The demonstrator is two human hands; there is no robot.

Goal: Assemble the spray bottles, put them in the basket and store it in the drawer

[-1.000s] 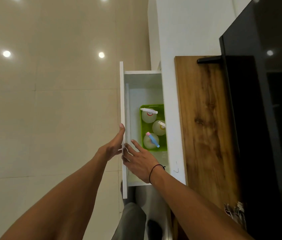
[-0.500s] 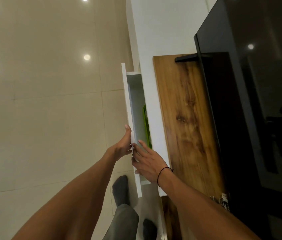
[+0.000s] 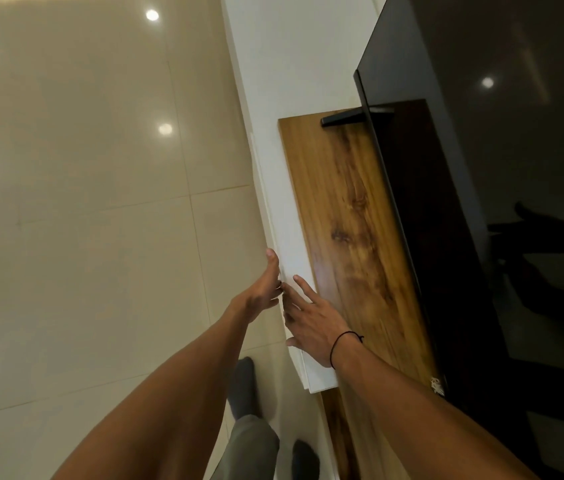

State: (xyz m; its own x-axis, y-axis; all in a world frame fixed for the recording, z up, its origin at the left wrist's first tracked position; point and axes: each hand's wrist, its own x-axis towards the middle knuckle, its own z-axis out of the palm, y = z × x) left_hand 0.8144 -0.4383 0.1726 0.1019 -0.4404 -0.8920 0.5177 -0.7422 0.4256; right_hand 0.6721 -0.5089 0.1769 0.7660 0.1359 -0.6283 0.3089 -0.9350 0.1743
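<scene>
The white drawer point(image 3: 266, 202) sits pushed in against the white cabinet point(image 3: 284, 81), its front edge nearly flush, so nothing of its inside shows; the basket and spray bottles are out of sight. The left hand point(image 3: 265, 287) presses on the drawer front from the left, thumb up along the edge, fingers flat and grasping nothing. The right hand point(image 3: 311, 317) lies just beside it, fingers spread and released, resting across the top edge of the cabinet near the drawer's near end; a black cord point(image 3: 342, 342) circles its wrist. To the right runs the wooden worktop point(image 3: 353, 220), and further right a dark glossy screen point(image 3: 498, 168) on a black foot point(image 3: 342, 117). To the left spreads the shiny tiled floor point(image 3: 83, 202). Below, near the bottom edge, two feet in grey socks point(image 3: 244, 386) stand on the floor.
</scene>
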